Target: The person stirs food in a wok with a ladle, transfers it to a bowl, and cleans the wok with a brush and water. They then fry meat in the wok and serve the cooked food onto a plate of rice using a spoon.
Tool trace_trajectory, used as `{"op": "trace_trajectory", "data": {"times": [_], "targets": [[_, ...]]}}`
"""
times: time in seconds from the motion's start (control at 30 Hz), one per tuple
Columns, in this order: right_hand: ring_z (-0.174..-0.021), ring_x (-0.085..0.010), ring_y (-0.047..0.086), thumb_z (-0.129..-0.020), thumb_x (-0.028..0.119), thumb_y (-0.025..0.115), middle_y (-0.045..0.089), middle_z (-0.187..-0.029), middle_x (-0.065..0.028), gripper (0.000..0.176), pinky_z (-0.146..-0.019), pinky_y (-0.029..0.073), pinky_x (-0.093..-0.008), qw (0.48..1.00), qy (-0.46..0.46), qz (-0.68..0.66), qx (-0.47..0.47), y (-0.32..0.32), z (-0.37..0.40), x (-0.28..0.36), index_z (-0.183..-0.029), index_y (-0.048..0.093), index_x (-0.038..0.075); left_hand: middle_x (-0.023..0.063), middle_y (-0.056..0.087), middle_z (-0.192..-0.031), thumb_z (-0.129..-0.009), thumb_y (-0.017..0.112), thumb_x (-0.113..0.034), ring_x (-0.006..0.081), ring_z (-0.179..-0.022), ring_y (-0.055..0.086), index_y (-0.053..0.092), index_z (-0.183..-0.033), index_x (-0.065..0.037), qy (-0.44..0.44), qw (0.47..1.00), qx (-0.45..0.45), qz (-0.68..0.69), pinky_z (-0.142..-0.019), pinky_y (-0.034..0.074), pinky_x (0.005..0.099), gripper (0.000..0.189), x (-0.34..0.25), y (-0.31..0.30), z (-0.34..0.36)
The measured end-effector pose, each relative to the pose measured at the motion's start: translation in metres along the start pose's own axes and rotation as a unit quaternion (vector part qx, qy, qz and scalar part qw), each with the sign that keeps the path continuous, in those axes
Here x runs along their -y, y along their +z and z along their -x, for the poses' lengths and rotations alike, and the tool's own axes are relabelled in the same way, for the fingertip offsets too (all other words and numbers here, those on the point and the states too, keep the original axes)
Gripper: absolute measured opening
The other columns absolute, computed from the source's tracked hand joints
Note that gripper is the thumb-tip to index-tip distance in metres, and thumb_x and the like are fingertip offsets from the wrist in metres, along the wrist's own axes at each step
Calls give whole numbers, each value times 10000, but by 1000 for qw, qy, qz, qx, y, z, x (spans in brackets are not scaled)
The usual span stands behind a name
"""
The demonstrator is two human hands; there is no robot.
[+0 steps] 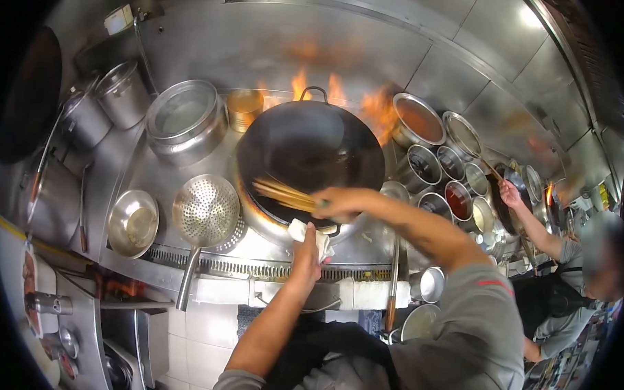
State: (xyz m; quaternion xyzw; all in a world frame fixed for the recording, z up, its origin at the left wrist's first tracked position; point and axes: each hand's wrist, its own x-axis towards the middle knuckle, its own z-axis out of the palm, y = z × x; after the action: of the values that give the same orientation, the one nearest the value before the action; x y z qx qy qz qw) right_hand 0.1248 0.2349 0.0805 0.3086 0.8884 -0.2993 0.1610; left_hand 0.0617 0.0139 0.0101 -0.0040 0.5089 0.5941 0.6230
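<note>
A large dark wok (307, 136) sits on the burner at the centre, with flames rising behind its far rim. My right hand (336, 204) is closed round a bamboo wok brush (284, 194), whose bristles point left over the near part of the wok. Just below, my left hand (307, 255) grips a folded white cloth (320, 242) at the wok's near edge, by its near loop handle. How much of that handle is inside the cloth is hidden. The wok's inside looks dark, with a sheen on its right.
Left of the wok are a perforated strainer (205, 210), a metal bowl (133, 224) and a big pot (185, 118). Sauce containers (458, 200) crowd the right. A ladle handle (393, 280) crosses the front edge. A co-worker (563, 272) stands at the right, holding a long-handled tool.
</note>
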Motion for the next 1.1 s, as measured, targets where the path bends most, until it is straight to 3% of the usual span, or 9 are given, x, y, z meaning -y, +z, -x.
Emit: {"op": "trace_trajectory", "data": {"times": [0.13,0.2,0.3,0.37,0.47,0.6,0.9,1.03,1.1], "targets": [[-925,-260,646,-781,437,618,643,-1043,-207,500,-798,499,-387,946,156,276,59,-65,60,-103,-1145,616,94,22,584,-828,-913,504,-481,143,-657,577,519,-1035,-110,-14,1000,-18,-9,-436,432,286,390,-4,3,7],[-742,-277,645,-789,328,601,636,-875,-203,347,-643,498,-401,886,186,145,-398,-73,24,-116,-971,624,34,23,588,-825,-908,510,-487,148,-666,581,525,-1025,-103,-8,1000,-19,-15,-433,433,283,402,-5,6,4],[-615,-300,642,-760,292,613,644,-668,-172,267,-569,491,-419,887,-43,434,-154,-21,-52,-125,-764,683,34,27,589,-806,-907,513,-487,153,-647,583,530,-1010,-97,-16,999,-28,-28,-424,437,281,403,-5,7,7],[-635,-277,635,-745,371,649,671,-782,-167,325,-632,519,-372,988,80,131,-22,4,28,10,-844,697,65,28,588,-789,-908,512,-486,156,-633,584,532,-1002,-94,-23,999,-24,-33,-413,438,280,404,-6,6,5],[-824,-265,643,-752,450,657,666,-937,-179,532,-726,514,-389,982,38,173,62,-23,51,-110,-1158,576,115,33,585,-775,-916,500,-483,158,-615,583,531,-998,-93,-7,999,-31,-13,-397,437,279,401,2,4,0],[-753,-301,663,-781,358,611,673,-885,-187,428,-689,520,-402,910,213,135,-329,-87,67,-78,-1099,602,72,32,580,-772,-926,484,-475,160,-626,585,521,-1026,-96,2,1000,-3,-7,-376,420,283,394,-2,-3,21],[-872,-268,638,-713,426,709,680,-950,-134,480,-799,488,-376,999,33,-11,7,-11,14,-43,-1076,651,119,42,586,-928,-840,684,-310,119,-785,552,515,-1158,-27,-30,959,62,-275,-664,465,256,458,4,-140,176],[-751,-303,678,-759,375,651,681,-809,-175,465,-678,533,-394,832,162,66,-527,-48,-3,-114,-1075,604,37,64,593,-883,-824,692,-311,139,-743,566,525,-1102,-13,-1,953,52,-298,-619,470,269,440,50,-213,161],[-692,-302,665,-743,375,670,668,-721,-163,400,-641,529,-393,921,188,13,-340,-47,2,-43,-967,645,46,91,595,-873,-813,699,-322,158,-699,581,509,-1105,-2,-15,934,42,-354,-560,486,282,474,82,-252,144]]}}
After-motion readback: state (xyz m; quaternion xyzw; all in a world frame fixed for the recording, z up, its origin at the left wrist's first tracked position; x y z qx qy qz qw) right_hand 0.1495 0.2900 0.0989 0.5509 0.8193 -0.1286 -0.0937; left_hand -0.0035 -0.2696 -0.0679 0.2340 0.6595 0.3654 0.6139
